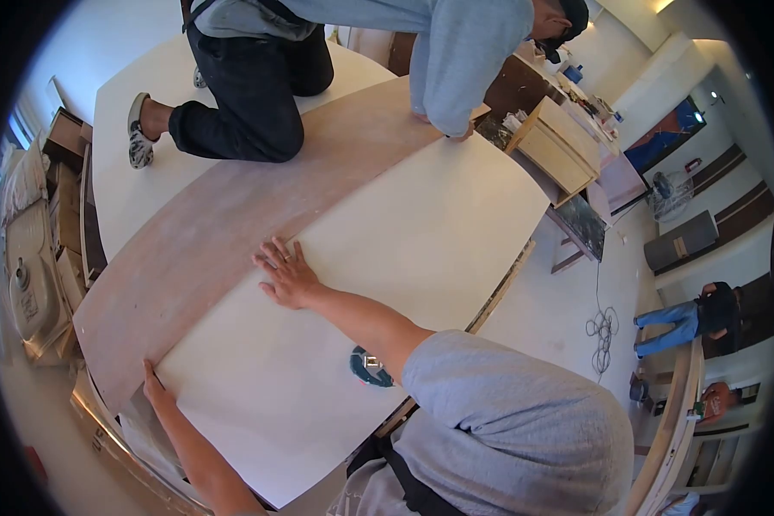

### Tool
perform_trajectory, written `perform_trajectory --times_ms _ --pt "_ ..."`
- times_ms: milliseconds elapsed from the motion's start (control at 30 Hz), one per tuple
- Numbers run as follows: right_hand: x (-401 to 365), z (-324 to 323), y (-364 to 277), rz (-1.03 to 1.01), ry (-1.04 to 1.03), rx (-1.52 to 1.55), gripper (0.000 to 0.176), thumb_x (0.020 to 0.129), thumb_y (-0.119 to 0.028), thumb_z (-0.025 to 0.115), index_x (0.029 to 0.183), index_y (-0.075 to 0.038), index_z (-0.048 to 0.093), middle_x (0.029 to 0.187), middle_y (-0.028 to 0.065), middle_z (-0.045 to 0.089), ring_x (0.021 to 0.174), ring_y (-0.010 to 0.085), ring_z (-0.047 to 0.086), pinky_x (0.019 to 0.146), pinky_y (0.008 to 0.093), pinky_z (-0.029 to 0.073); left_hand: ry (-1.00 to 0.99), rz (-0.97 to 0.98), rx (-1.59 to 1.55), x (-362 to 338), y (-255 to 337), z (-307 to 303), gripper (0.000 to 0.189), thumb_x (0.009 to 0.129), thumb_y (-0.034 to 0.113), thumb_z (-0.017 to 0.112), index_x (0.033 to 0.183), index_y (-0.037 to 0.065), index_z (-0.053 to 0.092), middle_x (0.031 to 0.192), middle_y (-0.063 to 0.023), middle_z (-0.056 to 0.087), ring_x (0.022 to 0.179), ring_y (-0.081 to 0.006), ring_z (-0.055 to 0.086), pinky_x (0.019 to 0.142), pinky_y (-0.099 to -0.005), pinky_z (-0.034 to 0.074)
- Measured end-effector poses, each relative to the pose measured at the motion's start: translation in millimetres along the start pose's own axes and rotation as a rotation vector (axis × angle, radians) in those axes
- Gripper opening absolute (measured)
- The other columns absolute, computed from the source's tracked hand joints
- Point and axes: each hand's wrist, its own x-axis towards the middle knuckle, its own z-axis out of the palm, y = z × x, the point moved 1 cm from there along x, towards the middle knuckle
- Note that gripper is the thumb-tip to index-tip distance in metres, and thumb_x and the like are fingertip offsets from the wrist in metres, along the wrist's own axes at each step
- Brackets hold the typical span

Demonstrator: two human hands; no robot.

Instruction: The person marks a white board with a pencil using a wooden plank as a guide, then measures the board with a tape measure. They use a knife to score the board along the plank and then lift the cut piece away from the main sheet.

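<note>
A large white sheet (421, 224) lies along a brown wooden board (224, 206), and their edges meet in a long straight seam. My right hand (288, 275) rests flat on the sheet at this seam with its fingers spread, the tips reaching over the brown board. Down at the near left corner, my left hand (157, 387) grips the edge of the white sheet; some of its fingers are hidden. Under my right forearm sits a round teal tool (370, 365), partly covered, like a tape measure.
A co-worker (258, 95) kneels on the boards opposite, hands at the seam's far end. A sink (39, 275) leans among boxes at left. A wooden drawer box (559, 146), a dark stool (580, 225) and a coiled cable (602, 331) are at right. Another person (688, 318) stands farther off.
</note>
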Motion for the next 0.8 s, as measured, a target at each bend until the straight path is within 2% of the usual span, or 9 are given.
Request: perform_trajectory --times_ms 167,267,367,800 --pt "0.1 -2.3 -2.7 0.004 0.003 0.021 0.065 0.100 -0.050 0.034 0.154 -0.017 0.022 0.162 0.0102 0.010 0.150 0.0324 0.000 0.119 0.0569 0.005 0.015 0.037 -0.008 -10.1 3.7 0.4 0.075 0.085 0.043 0.074 0.133 -0.009 0.050 0.128 -0.0169 0.057 0.107 -0.0291 0.059 0.088 -0.0397 0.053" --pt "0.4 0.0 -3.0 0.004 0.004 0.010 0.064 0.100 -0.050 0.035 0.154 -0.016 0.022 0.162 0.0103 0.010 0.150 0.0323 0.000 0.119 0.0566 0.006 0.060 -0.028 0.025 -13.2 7.5 2.5 0.075 0.084 0.043 0.075 0.132 -0.010 0.050 0.127 -0.0166 0.058 0.107 -0.0287 0.060 0.089 -0.0396 0.053" --pt "1.7 3.2 -1.5 -0.008 0.042 0.039 0.065 0.099 -0.049 0.037 0.153 -0.015 0.025 0.162 0.0117 0.014 0.150 0.0335 0.003 0.118 0.0585 0.006 -0.036 -0.008 -0.077 -11.3 3.5 1.6 0.077 0.083 0.043 0.077 0.132 -0.010 0.050 0.127 -0.0168 0.058 0.106 -0.0283 0.060 0.088 -0.0396 0.053" --pt "4.0 12.7 1.5 -0.033 0.117 0.016 0.064 0.098 -0.048 0.041 0.152 -0.015 0.027 0.161 0.0130 0.017 0.150 0.0353 0.006 0.117 0.0605 0.008 0.069 0.013 0.028 -10.0 5.2 1.5 0.081 0.082 0.046 0.076 0.132 -0.012 0.049 0.128 -0.0177 0.057 0.106 -0.0283 0.060 0.088 -0.0392 0.053"
